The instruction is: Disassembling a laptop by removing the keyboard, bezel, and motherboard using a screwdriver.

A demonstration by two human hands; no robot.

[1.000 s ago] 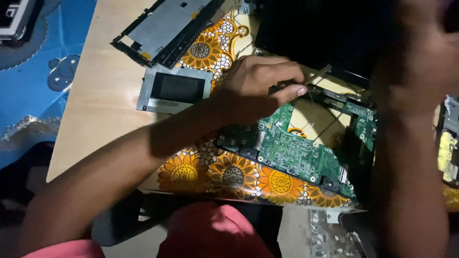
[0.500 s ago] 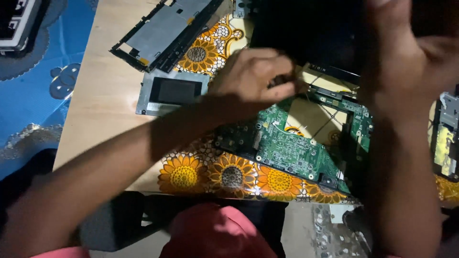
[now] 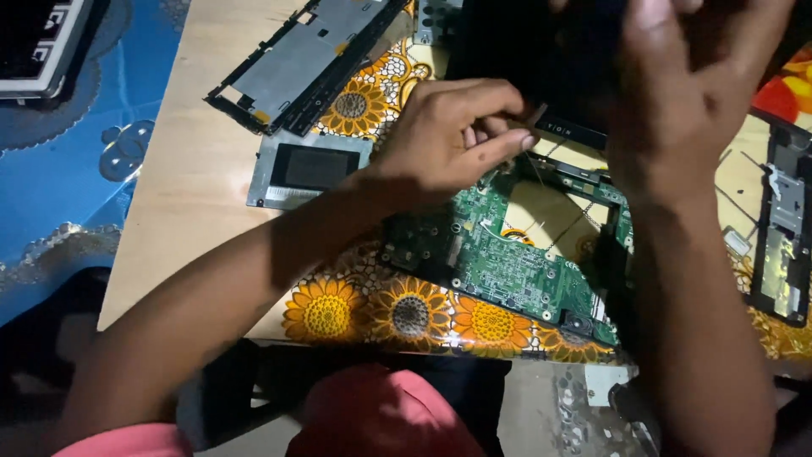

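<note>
Fingers: the left hand [image 3: 440, 135] pinches its fingers [image 3: 507, 145] shut on a thin cable end [image 3: 536, 113], at the lower edge of the dark panel [image 3: 541, 51].
Far left: a blue patterned cloth [image 3: 51, 195] lies off the tabletop [image 3: 169, 211].
Left of centre: a grey flat drive [image 3: 306, 167] lies just beside a long metal frame [image 3: 309, 59].
Centre: the green circuit board [image 3: 507, 262] rests on a sunflower-print cloth [image 3: 397, 309], directly below the pinched cable, its long axis slanting down to the right.
Right: the right hand [image 3: 677, 110] grips the raised dark panel from above; its fingers wrap over the panel's top.
Key relation: the cable lies at the left fingertips, between panel and board; the left hand is nearer.
Far right: a black bracket [image 3: 787, 228] lies apart.
</note>
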